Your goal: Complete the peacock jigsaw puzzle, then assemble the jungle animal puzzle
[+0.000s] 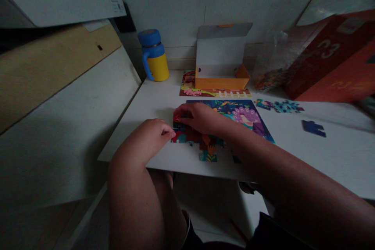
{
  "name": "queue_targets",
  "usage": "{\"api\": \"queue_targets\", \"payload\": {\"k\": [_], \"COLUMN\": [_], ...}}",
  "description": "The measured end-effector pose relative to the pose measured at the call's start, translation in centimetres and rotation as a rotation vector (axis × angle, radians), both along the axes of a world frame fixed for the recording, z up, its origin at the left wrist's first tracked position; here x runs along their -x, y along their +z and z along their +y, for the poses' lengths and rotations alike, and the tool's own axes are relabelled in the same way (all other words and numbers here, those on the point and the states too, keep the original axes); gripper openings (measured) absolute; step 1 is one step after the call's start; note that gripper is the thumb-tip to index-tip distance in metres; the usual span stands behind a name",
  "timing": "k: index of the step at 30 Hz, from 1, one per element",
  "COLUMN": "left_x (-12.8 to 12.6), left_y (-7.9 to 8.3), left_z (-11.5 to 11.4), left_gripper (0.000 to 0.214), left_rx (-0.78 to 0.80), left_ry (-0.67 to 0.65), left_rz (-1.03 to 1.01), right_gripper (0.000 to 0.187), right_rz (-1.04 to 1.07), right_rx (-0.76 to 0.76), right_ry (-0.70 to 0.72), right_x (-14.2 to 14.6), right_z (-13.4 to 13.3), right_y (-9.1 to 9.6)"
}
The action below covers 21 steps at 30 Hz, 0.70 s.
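While both hands (155,134) (200,117) pinch at the puzzle (245,115), orange box (222,83) open behind, plastic bag (272,56) holding, seemingly, loose pieces (268,80)

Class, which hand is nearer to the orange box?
Right. The right hand is over the puzzle, in front of the box; the left hand is farther away, at the puzzle's near left corner.

Dim light, a white table (345,150) against a pale wall (172,8).
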State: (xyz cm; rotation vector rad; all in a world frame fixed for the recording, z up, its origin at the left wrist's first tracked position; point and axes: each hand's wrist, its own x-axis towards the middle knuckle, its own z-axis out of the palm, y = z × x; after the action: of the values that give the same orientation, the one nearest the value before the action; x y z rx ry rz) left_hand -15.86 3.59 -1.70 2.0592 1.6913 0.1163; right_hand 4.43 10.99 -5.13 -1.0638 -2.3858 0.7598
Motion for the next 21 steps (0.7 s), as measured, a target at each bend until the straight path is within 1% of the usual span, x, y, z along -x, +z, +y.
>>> {"api": "queue_targets", "payload": {"k": [4,9,12,17,19,21], "left_x": [-0.1,-0.2,-0.2,-0.4,-0.5,-0.6], "left_y": [0.1,0.0,0.0,0.1,0.1,0.1], "left_z": [0.0,0.0,0.0,0.0,0.0,0.1], "left_gripper": [0.025,0.024,0.024,0.024,0.024,0.026], "left_rx": [-0.01,0.0,-0.005,-0.013,-0.013,-0.015], "left_ry": [0.006,0.014,0.004,0.009,0.018,0.021], "left_rz": [-0.006,-0.011,-0.018,0.004,0.009,0.03], "right_gripper": [0.026,0.025,0.022,0.027,0.024,0.024], "right_rz": [-0.092,-0.184,-0.187,-0.155,-0.142,-0.145], "right_rx": [-0.052,-0.145,-0.144,-0.147,-0.164,-0.186], "right_ry": [0.006,0.012,0.012,0.01,0.006,-0.016], "right_x": [0.3,0.5,0.5,0.4,0.2,-0.3], "right_z": [-0.3,-0.4,-0.4,-0.5,-0.7,-0.7], "right_y": [0.0,-0.7,-1.0,-1.3,-1.1,-0.5]}}
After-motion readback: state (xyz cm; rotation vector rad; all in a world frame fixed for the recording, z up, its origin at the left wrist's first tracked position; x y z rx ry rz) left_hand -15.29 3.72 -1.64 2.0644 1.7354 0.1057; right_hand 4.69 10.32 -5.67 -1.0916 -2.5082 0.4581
